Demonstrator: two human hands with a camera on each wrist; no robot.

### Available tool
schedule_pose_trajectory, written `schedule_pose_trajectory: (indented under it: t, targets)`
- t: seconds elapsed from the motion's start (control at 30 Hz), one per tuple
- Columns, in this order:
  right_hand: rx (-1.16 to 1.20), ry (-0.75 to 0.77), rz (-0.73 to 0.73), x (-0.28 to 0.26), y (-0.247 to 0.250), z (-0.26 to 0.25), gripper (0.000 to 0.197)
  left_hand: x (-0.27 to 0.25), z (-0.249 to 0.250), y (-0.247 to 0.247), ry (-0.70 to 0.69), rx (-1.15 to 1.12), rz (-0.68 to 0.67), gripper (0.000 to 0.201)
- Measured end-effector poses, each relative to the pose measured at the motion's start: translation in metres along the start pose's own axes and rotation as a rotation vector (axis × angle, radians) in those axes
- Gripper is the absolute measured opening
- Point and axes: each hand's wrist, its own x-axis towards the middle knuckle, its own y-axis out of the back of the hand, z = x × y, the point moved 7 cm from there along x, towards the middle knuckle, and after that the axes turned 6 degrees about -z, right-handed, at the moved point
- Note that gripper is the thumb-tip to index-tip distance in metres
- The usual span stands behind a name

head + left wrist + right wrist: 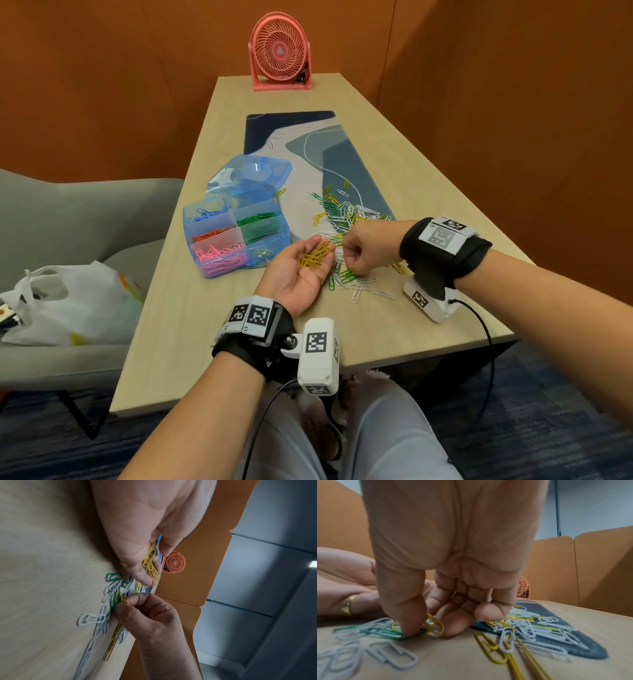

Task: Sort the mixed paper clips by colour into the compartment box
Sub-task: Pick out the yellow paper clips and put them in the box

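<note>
Plainly, the paper clips point(346, 219) are light, thin loops of coated wire, stiff enough to keep their shape yet smooth and apt to slide on the table point(191, 308); being open loops, they are likely to hook into one another, so one lifted carelessly may drag a neighbour of the wrong colour along. A clip is judged best taken across its narrow width, or tipped up at one rounded end, with a fingertip pinch. The unsorted heap, of yellow, green and white, is spread over the near end of the desk mat point(335, 161) and onto the bare table beside it. A yellow clip point(435, 626) is pinched at the table surface between thumb and fingertips of the right hand point(366, 250), whose other fingers are curled under. A small bundle of yellow clips point(313, 257) is cradled in the left hand point(301, 270), held palm up with the fingers only gently bent. Just to the left stands the compartment box point(233, 236), its lid thrown back, with blue, orange, pink and green clips already parted into cells.
</note>
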Motion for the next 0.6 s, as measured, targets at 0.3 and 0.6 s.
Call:
schedule_pose_trajectory:
  t: [0.3,0.6]
  targets:
    - [0.149,0.011,0.104,-0.004,0.017,0.005,0.006,-0.001,0.001,0.0,-0.002,0.014,0.017,0.032]
    - [0.421,0.143,0.227,0.005,0.045,-0.017,0.012,-0.007,0.0,-0.005,0.024,-0.035,0.046,0.037]
